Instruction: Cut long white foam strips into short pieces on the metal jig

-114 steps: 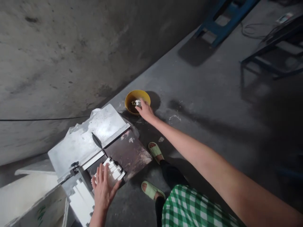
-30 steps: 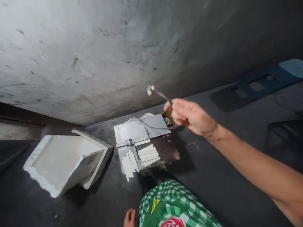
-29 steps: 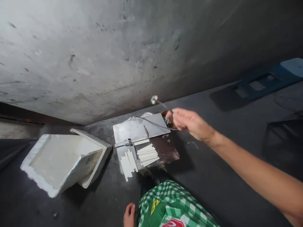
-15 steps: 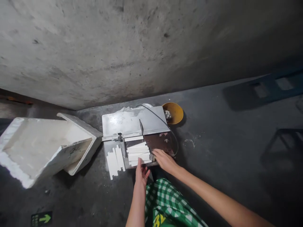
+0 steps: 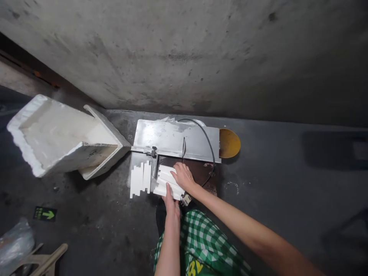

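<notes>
A pile of notched white strips (image 5: 164, 179) lies in front of me at the near edge of a low metal-topped bench (image 5: 158, 132). My left hand (image 5: 172, 205) grips the near side of the pile, thumb on top and fingers partly hidden below the edge. Over the pile's right end, my right hand (image 5: 184, 177) curls its fingers around the strips; its fingertips are partly hidden. Another group of white strips (image 5: 140, 178) lies side by side to the left. A beige power plug (image 5: 186, 199) rests just right of my left hand.
A thin upright blade (image 5: 184, 147) rises from the bench, with a small clamp (image 5: 154, 151) on the rail to its left. A black cable (image 5: 211, 145) loops across. A yellow bowl (image 5: 231, 143) stands right, a large white foam box (image 5: 66, 138) left, a concrete wall (image 5: 178, 57) behind.
My right hand has moved left from beside the pile onto its top. The strips have turned slightly, and the plug now shows more clearly. The camera view has shifted.
</notes>
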Demonstrator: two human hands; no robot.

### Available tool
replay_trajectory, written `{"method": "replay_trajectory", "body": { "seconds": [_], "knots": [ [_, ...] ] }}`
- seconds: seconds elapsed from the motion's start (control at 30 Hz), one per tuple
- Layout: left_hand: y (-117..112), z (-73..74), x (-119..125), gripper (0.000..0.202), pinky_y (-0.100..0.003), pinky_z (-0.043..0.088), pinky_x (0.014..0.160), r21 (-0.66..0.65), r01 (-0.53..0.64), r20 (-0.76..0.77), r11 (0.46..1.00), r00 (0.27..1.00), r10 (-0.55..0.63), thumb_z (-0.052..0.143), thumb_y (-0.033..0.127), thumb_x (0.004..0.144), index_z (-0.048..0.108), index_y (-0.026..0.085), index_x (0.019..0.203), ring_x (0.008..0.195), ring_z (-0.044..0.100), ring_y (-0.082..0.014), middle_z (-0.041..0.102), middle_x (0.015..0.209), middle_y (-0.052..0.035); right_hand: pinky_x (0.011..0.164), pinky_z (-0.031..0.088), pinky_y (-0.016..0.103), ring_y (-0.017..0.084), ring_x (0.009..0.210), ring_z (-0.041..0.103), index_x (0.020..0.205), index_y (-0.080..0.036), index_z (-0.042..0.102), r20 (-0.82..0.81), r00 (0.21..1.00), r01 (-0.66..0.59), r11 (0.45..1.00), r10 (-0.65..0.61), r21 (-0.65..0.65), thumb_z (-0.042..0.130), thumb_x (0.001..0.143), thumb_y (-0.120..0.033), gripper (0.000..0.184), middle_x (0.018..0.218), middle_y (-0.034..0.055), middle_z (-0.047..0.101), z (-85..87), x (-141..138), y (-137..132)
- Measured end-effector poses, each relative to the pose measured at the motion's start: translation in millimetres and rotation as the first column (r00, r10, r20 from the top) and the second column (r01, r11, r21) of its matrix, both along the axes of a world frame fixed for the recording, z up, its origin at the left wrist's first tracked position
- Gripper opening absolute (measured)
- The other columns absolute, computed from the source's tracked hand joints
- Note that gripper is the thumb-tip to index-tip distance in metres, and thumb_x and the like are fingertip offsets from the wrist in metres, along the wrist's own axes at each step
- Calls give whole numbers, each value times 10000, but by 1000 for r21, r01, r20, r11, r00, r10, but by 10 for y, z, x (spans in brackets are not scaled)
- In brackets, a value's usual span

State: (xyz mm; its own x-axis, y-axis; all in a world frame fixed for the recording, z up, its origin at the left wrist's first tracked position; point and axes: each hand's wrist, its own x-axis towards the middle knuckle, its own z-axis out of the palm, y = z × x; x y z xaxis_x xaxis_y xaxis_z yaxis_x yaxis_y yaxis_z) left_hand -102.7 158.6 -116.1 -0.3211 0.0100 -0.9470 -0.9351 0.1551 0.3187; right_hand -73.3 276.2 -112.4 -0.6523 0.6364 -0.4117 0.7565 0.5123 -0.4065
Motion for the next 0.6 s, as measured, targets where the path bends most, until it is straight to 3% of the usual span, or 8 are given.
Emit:
{"method": "replay_trajectory", "body": {
  "seconds": [0.1, 0.2, 0.37, 0.5, 0.6],
  "knots": [
    [-84, -55, 43, 629, -364, 583, 833, 92, -80, -31, 993, 996, 83, 706, 425, 821, 475, 254, 1381, 1189, 600, -277, 575, 1374, -106, 921, 416, 403, 290, 1084, 511, 1210, -111, 558, -10, 1000, -25, 996, 24, -89, 492, 966, -390, 377, 1180, 161, 581, -27, 90, -62],
    [-233, -137, 67, 573, -374, 559, 919, 193, -141, -40, 971, 988, 152, 673, 337, 861, 489, 195, 1385, 1157, 627, -263, 599, 1345, -136, 887, 433, 371, 272, 1042, 546, 1112, -120, 576, -32, 999, -32, 965, 25, -261, 558, 919, -433, 368, 1117, 146, 593, -53, 157, -85],
    [-623, -202, 78, 561, -420, 541, 957, 250, -183, 25, 951, 983, 182, 684, 317, 857, 516, 140, 1363, 1105, 659, -277, 643, 1274, -167, 812, 472, 343, 279, 1008, 605, 1338, -151, 428, -46, 999, -23, 783, -7, -622, 670, 796, -517, 697, 1192, 139, 605, 18, 240, -238],
    [-1119, -174, 108, 574, -433, 509, 1006, 277, -185, 171, 943, 975, 141, 709, 305, 830, 537, 94, 1336, 1087, 667, -285, 661, 1235, -185, 899, 466, 354, 292, 1102, 585, 1378, -209, 433, -127, 990, -135, 670, 61, -730, 696, 763, -525, 739, 1262, 102, 592, 152, 301, -706],
    [-1602, -167, 128, 611, -451, 471, 1047, 256, -185, 234, 949, 964, 125, 740, 327, 787, 553, 77, 1312, 1129, 643, -313, 660, 1230, -198, 950, 452, 380, 301, 1132, 567, 1395, -201, 426, -131, 986, -166, 650, 103, -741, 701, 757, -506, 759, 1275, 114, 577, 211, 334, -1234]
  ]
}}
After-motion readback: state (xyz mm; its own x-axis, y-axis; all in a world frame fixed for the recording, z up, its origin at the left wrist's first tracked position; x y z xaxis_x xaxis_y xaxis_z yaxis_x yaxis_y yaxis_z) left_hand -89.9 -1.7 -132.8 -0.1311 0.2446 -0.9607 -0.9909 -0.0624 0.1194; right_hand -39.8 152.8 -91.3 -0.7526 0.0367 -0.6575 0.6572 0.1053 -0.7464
